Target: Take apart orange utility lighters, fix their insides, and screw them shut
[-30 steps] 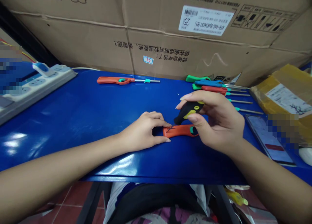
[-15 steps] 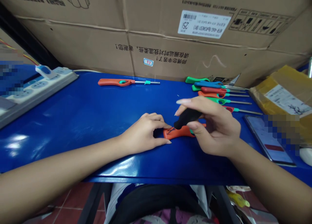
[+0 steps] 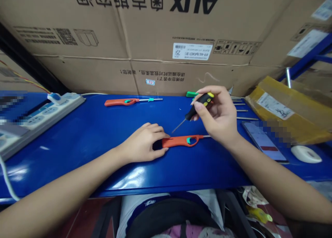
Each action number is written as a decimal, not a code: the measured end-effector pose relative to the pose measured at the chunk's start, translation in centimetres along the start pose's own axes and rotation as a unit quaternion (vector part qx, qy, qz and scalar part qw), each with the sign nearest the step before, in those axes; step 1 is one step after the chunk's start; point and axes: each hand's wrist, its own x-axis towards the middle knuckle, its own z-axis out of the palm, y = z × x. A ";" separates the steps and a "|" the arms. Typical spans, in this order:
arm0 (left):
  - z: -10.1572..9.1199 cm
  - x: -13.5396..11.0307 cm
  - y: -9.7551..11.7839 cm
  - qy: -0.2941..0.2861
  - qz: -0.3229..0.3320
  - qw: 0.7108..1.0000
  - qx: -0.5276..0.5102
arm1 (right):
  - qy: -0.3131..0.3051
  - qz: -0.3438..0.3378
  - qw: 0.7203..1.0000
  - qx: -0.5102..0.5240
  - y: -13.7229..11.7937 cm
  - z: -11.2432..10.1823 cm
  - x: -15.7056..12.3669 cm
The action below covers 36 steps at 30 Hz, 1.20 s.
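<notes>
An orange stick lighter [image 3: 181,141] with a green trigger lies on the blue table [image 3: 103,134] in the middle. My left hand [image 3: 144,143] pinches its butt end between thumb and fingers, holding it flat. My right hand [image 3: 218,115] is raised above the lighter, closed round a black and yellow screwdriver [image 3: 198,106] whose thin tip points down and left, clear of the lighter.
A second orange lighter [image 3: 124,101] lies at the back of the table. Several more lighters [image 3: 193,94] are partly hidden behind my right hand. A power strip [image 3: 41,110] sits left, a phone [image 3: 264,144] and a yellow parcel [image 3: 287,110] right. Cardboard boxes [image 3: 155,41] stand behind.
My right hand has lifted the screwdriver up and away from the lighter's end, where its tip was pressed before. The camera has tilted upward. My left hand still holds the lighter.
</notes>
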 end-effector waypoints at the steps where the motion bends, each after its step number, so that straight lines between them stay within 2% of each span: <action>1: -0.6 -0.1 -0.2 -0.009 0.002 0.999 0.031 | 0.019 0.012 1.000 -0.005 0.6 -0.5 0.3; 2: -1.2 -0.3 -0.4 -0.013 0.002 0.998 0.061 | 0.007 0.032 0.999 -0.016 1.3 -1.1 0.6; 3: -1.7 -0.4 -0.6 -0.013 -0.002 0.996 0.090 | -0.031 0.053 0.997 -0.039 2.2 -1.7 0.8; 5: -2.3 -0.5 -0.9 -0.006 -0.009 0.992 0.125 | -0.144 0.074 0.981 -0.105 3.9 -2.7 0.7; 6: -2.3 -0.4 -1.0 0.002 -0.012 0.992 0.128 | -0.187 0.063 0.969 -0.151 4.8 -3.1 0.5; 9: -1.5 0.0 -1.1 0.026 -0.013 0.996 0.086 | -0.235 0.039 0.951 -0.198 6.8 -3.6 -0.4; 13: 0.2 0.7 -0.9 0.015 0.001 0.999 0.029 | -0.316 0.007 0.923 -0.218 7.8 -3.5 -1.1; 16: 0.8 1.0 -1.1 0.025 -0.006 1.000 0.004 | -0.317 -0.004 0.917 -0.242 7.5 -3.9 -0.9; 20: 0.2 0.7 -2.2 0.045 -0.026 0.999 -0.005 | -0.296 0.001 0.915 -0.275 6.2 -5.8 -0.1; 23: -0.5 0.4 -2.7 0.054 -0.037 0.998 -0.013 | -0.329 0.017 0.898 -0.291 5.5 -7.2 0.3; 26: -1.1 0.2 -2.7 0.071 -0.045 0.996 -0.028 | -0.361 0.014 0.876 -0.318 5.4 -7.7 0.5; 31: -1.3 0.2 -2.2 0.099 -0.063 0.991 -0.069 | -0.350 -0.020 0.877 -0.328 5.8 -7.1 0.3; 36: -0.2 0.3 -1.4 0.129 -0.061 0.983 -0.117 | -0.365 -0.091 0.871 -0.317 5.0 -4.9 -0.8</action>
